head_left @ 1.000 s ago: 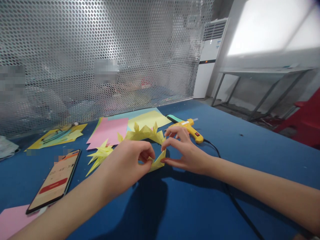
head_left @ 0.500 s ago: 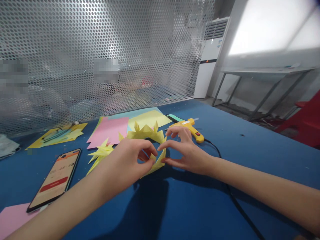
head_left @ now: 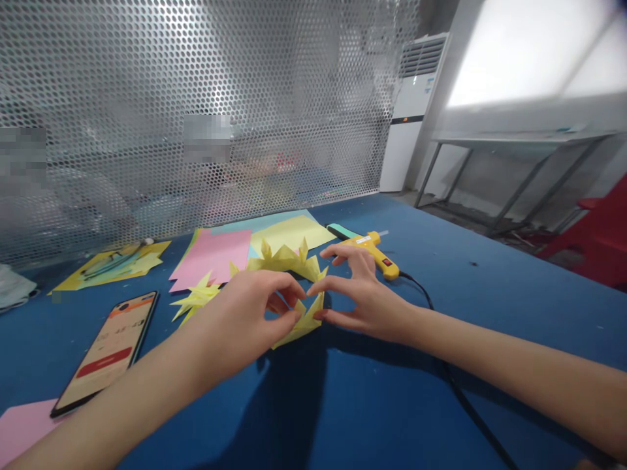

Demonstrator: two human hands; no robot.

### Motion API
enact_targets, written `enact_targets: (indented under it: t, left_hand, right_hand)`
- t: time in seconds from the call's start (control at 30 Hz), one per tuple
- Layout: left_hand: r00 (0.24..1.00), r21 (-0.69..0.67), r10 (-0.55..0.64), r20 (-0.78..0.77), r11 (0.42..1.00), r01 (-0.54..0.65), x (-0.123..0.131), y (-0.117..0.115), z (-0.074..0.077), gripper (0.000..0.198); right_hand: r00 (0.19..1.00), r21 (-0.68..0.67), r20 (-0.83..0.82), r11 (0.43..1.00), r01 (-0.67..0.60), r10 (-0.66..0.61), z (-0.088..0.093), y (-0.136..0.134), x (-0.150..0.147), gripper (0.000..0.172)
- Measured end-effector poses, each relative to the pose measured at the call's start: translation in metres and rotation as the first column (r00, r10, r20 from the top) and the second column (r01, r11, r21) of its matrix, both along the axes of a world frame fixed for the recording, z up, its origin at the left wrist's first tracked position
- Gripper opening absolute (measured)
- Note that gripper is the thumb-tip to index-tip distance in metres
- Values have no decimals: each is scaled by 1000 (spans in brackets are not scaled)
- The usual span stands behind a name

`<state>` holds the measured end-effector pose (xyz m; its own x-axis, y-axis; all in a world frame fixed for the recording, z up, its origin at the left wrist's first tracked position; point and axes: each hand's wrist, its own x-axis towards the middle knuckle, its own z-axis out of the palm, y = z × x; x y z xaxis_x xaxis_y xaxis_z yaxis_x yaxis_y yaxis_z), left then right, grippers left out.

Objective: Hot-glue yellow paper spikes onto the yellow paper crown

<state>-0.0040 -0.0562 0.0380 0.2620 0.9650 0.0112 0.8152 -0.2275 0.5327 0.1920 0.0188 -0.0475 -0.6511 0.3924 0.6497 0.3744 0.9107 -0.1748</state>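
Observation:
A ring of folded yellow paper points (head_left: 287,261) lies on the blue table (head_left: 490,287) in front of me. My left hand (head_left: 249,313) pinches a folded yellow piece (head_left: 306,320) at the ring's near side. My right hand (head_left: 360,294) pinches the same piece from the right, its other fingers spread above the ring. A loose bunch of yellow paper spikes (head_left: 196,300) lies just left of my left hand.
A yellow glue gun (head_left: 375,253) with a black cord (head_left: 460,398) lies behind my right hand. Pink (head_left: 215,254) and yellow sheets (head_left: 289,232) lie behind the ring. A phone (head_left: 105,352) lies at the left. A perforated metal screen (head_left: 196,104) closes the table's far side.
My left hand's fingers have shifted slightly right on the yellow piece, closing toward my right fingertips. The ring and everything else stay put.

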Motion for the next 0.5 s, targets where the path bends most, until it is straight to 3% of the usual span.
enact_targets:
  t: [0.33,0.5]
  left_hand:
    - [1000,-55,-1,-21,998,0,-7,-2,-6,39]
    - [994,-122,-42,-103,992,30,0,0,-13,21]
  right_hand:
    - [1000,-13,18,1000,-8,8,-1,0,0,14]
    - [1000,6,20,1000,-13,13,0,0,0,13]
